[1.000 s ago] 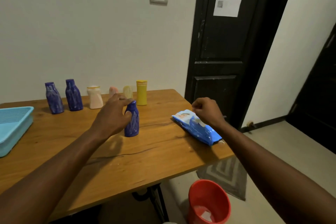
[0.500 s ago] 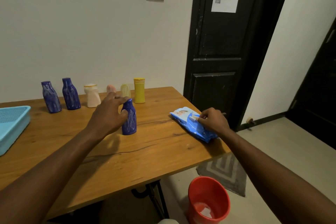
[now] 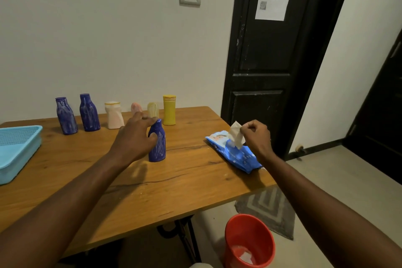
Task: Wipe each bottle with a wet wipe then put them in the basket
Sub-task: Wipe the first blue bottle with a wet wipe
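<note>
Left hand grips a blue bottle; right hand pinches a wipe above its pack

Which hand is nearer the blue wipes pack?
Right. The right hand is just above the wipes pack, pinching a wipe; the left hand grips the blue bottle.

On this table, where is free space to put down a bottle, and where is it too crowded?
The near part of the table, in front of the blue bottle, is bare. Another free patch lies between the basket and the left hand. The strip between that bottle and the wipes pack is also open. The back edge is crowded by the row of bottles.
</note>
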Available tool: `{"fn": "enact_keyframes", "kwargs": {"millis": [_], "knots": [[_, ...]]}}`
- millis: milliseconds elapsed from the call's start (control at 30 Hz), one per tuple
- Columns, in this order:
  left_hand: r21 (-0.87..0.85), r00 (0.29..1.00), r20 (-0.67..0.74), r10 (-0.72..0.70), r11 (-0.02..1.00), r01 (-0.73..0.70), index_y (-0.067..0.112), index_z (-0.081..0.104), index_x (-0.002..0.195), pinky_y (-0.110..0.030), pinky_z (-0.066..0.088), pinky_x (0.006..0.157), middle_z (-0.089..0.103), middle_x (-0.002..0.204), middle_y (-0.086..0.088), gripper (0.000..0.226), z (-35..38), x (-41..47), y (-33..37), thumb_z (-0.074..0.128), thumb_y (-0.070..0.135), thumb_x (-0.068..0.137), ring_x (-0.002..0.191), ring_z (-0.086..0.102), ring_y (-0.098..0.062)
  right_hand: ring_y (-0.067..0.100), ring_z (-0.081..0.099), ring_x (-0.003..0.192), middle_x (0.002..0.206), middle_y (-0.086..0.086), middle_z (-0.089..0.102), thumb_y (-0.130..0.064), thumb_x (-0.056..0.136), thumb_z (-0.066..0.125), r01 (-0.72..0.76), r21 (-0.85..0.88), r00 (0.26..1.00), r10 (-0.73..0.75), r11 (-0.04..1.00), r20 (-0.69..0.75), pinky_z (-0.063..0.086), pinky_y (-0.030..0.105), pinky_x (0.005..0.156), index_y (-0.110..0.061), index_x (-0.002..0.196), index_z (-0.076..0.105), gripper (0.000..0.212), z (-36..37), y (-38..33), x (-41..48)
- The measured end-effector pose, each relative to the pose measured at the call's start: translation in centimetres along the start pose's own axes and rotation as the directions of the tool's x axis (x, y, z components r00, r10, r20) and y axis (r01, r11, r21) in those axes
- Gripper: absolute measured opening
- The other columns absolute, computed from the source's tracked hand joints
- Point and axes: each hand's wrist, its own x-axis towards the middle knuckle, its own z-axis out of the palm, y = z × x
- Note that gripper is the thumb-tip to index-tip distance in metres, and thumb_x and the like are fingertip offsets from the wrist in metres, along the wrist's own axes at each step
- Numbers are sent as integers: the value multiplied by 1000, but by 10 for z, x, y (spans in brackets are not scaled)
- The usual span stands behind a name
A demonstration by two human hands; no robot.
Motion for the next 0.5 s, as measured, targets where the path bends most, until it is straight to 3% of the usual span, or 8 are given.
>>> {"fn": "enact_keyframes", "kwargs": {"millis": [100, 167, 300, 400, 500], "knots": [[-7, 1000, 8, 1, 1000, -1, 18, 57, 142, -43, 47, 96, 51, 144, -1, 53, -2, 0, 0, 66, 17, 90, 125, 52, -21, 23, 66, 98, 108, 12, 68, -9, 97, 56, -156, 283, 988, 152, 946, 36, 61, 37, 76, -11, 98, 69, 13, 8, -18, -5], [2, 1000, 5, 11, 1000, -11, 20, 59, 140, -45, 45, 97, 52, 143, 1, 50, -5, 1, -1, 65, 17, 90, 128, 50, -20, 25, 68, 98, 110, 13, 68, -7, 98, 57, -328, 476, 944, 303, 816, 131, 64, 43, 79, -9, 104, 71, 15, 17, -36, -13], [39, 997, 16, 75, 996, -76, 24, 66, 131, -43, 40, 91, 58, 131, 5, 34, -11, 8, -5, 60, 28, 97, 124, 52, -17, 32, 72, 97, 108, 19, 72, -1, 94, 68, -511, 591, 859, 351, 625, 372, 64, 36, 66, 3, 117, 68, 24, 40, -62, -34], [-17, 996, 3, 94, 995, -94, 26, 74, 116, -41, 49, 89, 65, 118, 6, 22, -15, 16, -10, 64, 28, 96, 106, 59, -12, 31, 71, 103, 114, 16, 70, -1, 89, 73, -468, 489, 873, 296, 736, 389, 64, 36, 76, -2, 117, 68, 28, 69, -68, -47], [-80, 997, -10, 72, 994, -72, 19, 76, 109, -32, 50, 86, 69, 113, 5, 18, -16, 21, -12, 68, 25, 94, 98, 61, -9, 23, 71, 97, 107, 10, 73, -10, 91, 74, -327, 387, 928, 216, 862, 303, 64, 39, 82, -12, 103, 73, 12, 104, -76, -56]]}}
